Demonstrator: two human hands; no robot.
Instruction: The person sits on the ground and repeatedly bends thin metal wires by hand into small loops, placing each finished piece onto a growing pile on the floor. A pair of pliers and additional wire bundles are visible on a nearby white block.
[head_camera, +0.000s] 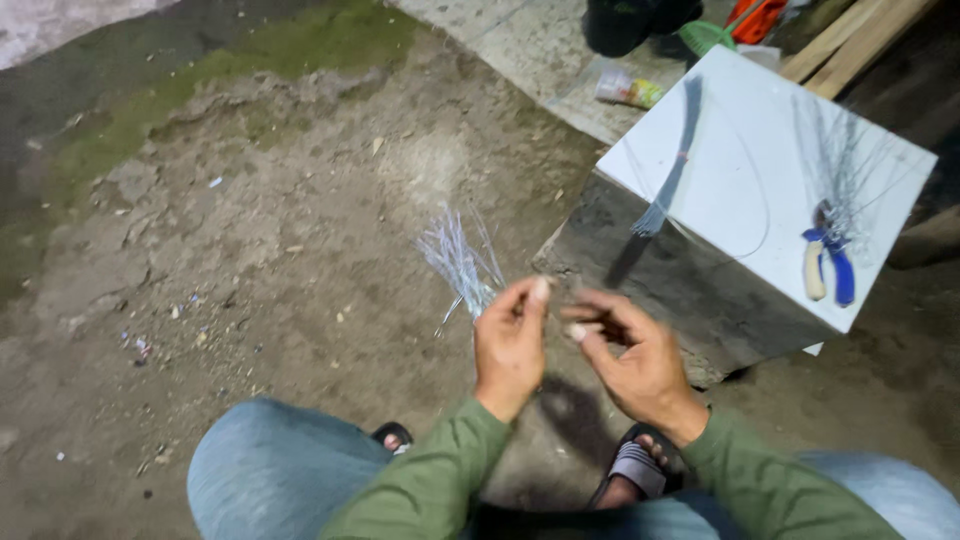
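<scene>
Fingers (530, 300) of left hand (510, 350) pinching wire bundle (458, 258) fanned up-left; right hand (630, 360) fingers loosely curled beside.

The wire bundle (458, 258) is showing silver-grey, and the sleeves (430, 480) are showing olive green over faded blue jeans (255, 465). The pliers (828, 262) are showing one blue and one cream handle, lying on a white slab (740, 170). The ground (280, 220) is showing grey-brown with green patches.

You sat in an outdoor yard workspace: bare dirt ground (300, 250), mossy concrete (300, 40), pliers (828, 262) on a white slab (740, 180).
</scene>
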